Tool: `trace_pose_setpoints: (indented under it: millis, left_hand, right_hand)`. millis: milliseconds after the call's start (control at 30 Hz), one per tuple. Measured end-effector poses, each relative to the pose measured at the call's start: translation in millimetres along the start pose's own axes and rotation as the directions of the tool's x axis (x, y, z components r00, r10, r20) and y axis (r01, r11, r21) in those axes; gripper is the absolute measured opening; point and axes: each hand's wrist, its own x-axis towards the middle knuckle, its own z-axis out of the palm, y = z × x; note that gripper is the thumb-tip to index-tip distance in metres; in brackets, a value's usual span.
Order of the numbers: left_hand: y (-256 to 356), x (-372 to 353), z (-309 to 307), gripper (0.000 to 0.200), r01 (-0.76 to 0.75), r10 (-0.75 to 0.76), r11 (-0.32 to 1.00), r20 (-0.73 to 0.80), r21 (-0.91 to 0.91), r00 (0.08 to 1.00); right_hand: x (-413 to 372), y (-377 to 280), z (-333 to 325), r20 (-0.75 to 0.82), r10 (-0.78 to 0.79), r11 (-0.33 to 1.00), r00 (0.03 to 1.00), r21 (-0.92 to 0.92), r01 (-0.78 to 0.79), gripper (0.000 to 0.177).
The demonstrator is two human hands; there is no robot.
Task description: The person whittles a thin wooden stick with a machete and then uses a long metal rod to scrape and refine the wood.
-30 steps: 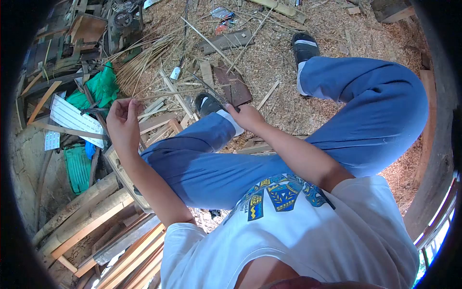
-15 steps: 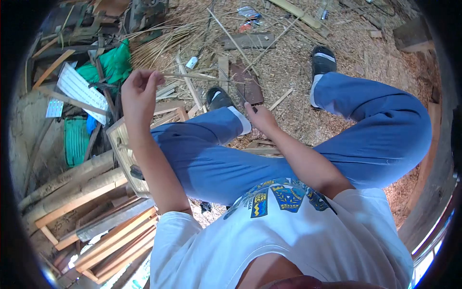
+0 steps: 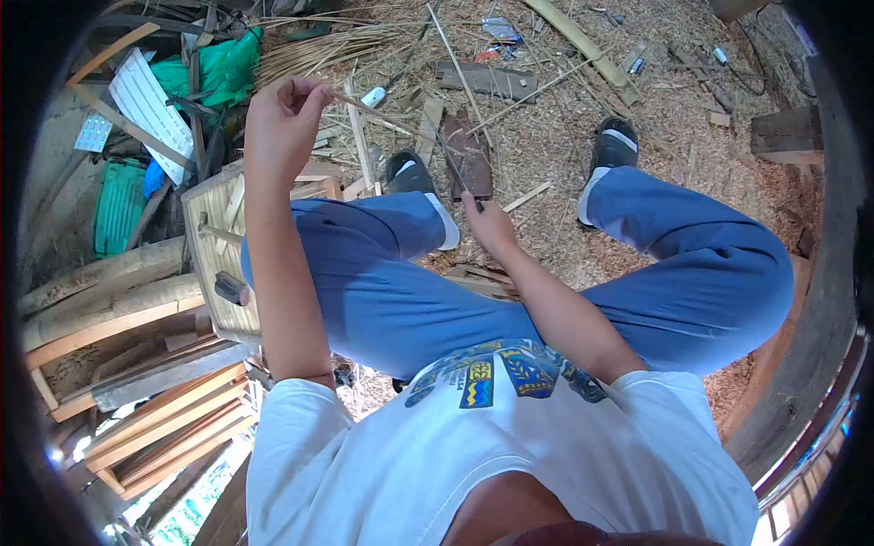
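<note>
I sit with my knees apart in blue trousers. My left hand is raised at the upper left and pinches one end of a thin bamboo strip that runs right and down toward my right hand. My right hand is low by my left shin, closed on a thin dark blade that points up and crosses the strip. My black shoes rest on the shaving-covered ground.
A bundle of thin bamboo slivers and green cloth lie at the upper left. A small wooden stool stands by my left leg. Bamboo poles and planks pile up at the left. Shavings and wood scraps cover the floor.
My left hand rose and moved up-right, pulling the strip with it. The right hand stayed by my shin. The view tilted, so the floor clutter slid upward.
</note>
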Motion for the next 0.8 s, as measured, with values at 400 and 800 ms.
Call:
trace_pose_setpoints:
  millis: [400,800]
  left_hand:
    - [-12.9,-1.3,-2.8,0.021,-0.077,0.079,0.997,0.042,-0.027,0.996]
    - [-38.5,10.5,-8.3,0.023,-0.084,0.084,0.996,0.036,0.009,0.996]
  right_hand:
    - [-17.9,-14.9,-0.8,-0.05,-0.048,0.998,0.998,0.041,0.05,0.073]
    - [-19.0,-28.1,0.2,0.012,-0.235,0.971,0.972,0.048,0.234,0.07]
